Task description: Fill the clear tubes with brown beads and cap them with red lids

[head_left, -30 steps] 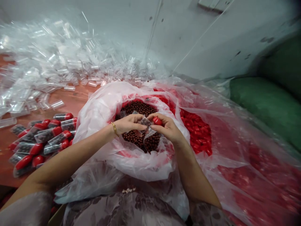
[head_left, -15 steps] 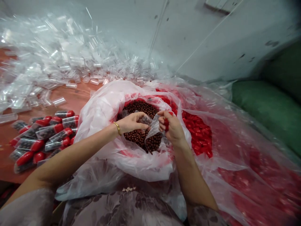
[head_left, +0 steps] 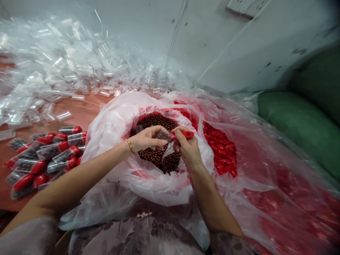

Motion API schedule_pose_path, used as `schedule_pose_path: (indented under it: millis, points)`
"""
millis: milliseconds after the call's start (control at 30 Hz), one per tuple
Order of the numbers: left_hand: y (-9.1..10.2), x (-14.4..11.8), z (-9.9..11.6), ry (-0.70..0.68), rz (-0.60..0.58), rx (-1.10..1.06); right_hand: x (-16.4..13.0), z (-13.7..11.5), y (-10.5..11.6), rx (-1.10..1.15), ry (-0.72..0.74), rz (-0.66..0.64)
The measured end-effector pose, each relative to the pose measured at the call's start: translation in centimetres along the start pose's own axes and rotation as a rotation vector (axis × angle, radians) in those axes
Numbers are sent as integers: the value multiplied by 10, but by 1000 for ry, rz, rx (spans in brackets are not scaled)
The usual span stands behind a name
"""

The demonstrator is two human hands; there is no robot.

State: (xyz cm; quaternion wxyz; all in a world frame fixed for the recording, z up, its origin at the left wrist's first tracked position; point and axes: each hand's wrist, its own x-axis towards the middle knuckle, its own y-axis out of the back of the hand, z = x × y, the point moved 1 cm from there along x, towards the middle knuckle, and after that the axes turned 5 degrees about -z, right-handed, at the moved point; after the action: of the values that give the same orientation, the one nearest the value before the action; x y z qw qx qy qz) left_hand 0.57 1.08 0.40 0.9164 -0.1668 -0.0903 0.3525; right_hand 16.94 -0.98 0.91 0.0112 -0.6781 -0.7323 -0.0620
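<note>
My left hand (head_left: 148, 137) is closed round a clear plastic tube (head_left: 164, 135) with dark beads inside, held tilted above the bag. Between the thumb and fingers of my right hand (head_left: 188, 147) is a red plastic cap (head_left: 188, 134), its left end at the tube's right end. Whether the cap sits inside the tube I cannot tell. Under both hands, brown beads (head_left: 151, 154) fill a white plastic bag (head_left: 114, 117) with its mouth spread open. A clear, thin plastic piece (head_left: 169, 150) stands among the beads just below my right hand.
Several filled tubes with red caps (head_left: 30, 165) lie on the orange table (head_left: 79, 109) at left. Behind them is a heap of empty clear tubes (head_left: 77, 71). Loose red caps (head_left: 220, 148) fill plastic at right. A green cushion (head_left: 289, 120) and a wall socket (head_left: 247, 7) are beyond.
My right hand has moved slightly left and brought the red cap to the tube's end. The tube in my left hand has stayed nearly in place. The view has shifted a little.
</note>
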Motion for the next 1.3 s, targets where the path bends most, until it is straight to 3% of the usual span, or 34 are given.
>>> schedule_pose_path:
  millis: [133, 233, 400, 567, 633, 800, 933, 1033, 1167, 1300]
  points:
    - [0, 2, -2, -78, 57, 60, -12, 0, 11, -7, 30, -112]
    - [0, 3, -1, -111, 64, 68, -17, 3, 16, 12, 36, -90]
    - [1, 2, -4, -50, 34, 66, -13, 11, 14, -67, 151, -54]
    - [1, 2, -5, 4, -21, 85, -6, 0, 13, -210, 480, 131]
    - [0, 1, -3, 17, -57, 105, -2, -7, 16, -264, 534, 188]
    - [0, 1, -3, -10, -69, 143, 8, -11, 24, -626, 478, 207]
    - [1, 2, -6, -21, 3, 137, 6, -7, 15, -1041, 542, 97]
    - [0, 3, -7, 4, -24, 142, 0, -1, 4, -1312, 558, 122]
    - [-1, 3, -7, 1, -1, 131, -4, 6, -4, -1409, 630, 111]
    - [-1, 4, -8, 15, 11, 111, -5, 6, -4, -1400, 693, 199]
